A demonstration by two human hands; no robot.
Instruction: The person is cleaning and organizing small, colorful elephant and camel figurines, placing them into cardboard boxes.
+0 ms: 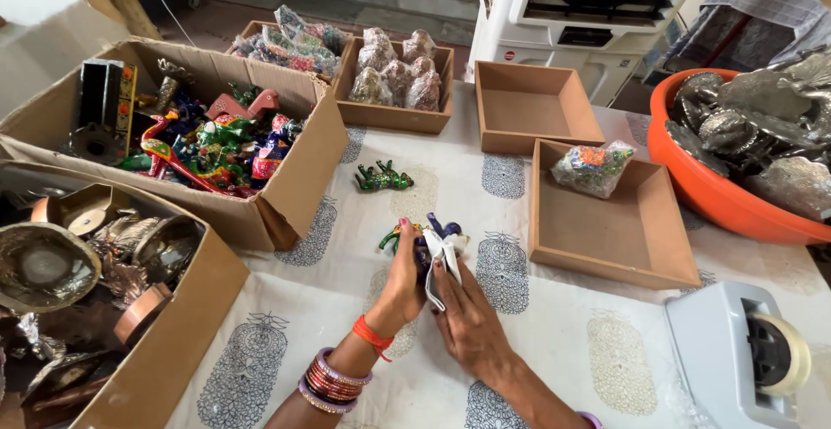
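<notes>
a printed white tablecloth [519,308] is crowded with boxes. a painted figurine [430,237] is gripped by the left hand [404,286] above it, while clear wrap [444,251] is pinched by the right hand [467,321]; a slack pinch could tear the wrap or drop the figurine.

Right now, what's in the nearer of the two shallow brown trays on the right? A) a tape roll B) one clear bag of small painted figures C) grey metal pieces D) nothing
B: the nearer brown tray holds a single clear bag of painted figures at its far left corner, while the farther tray has nothing in it.
</notes>
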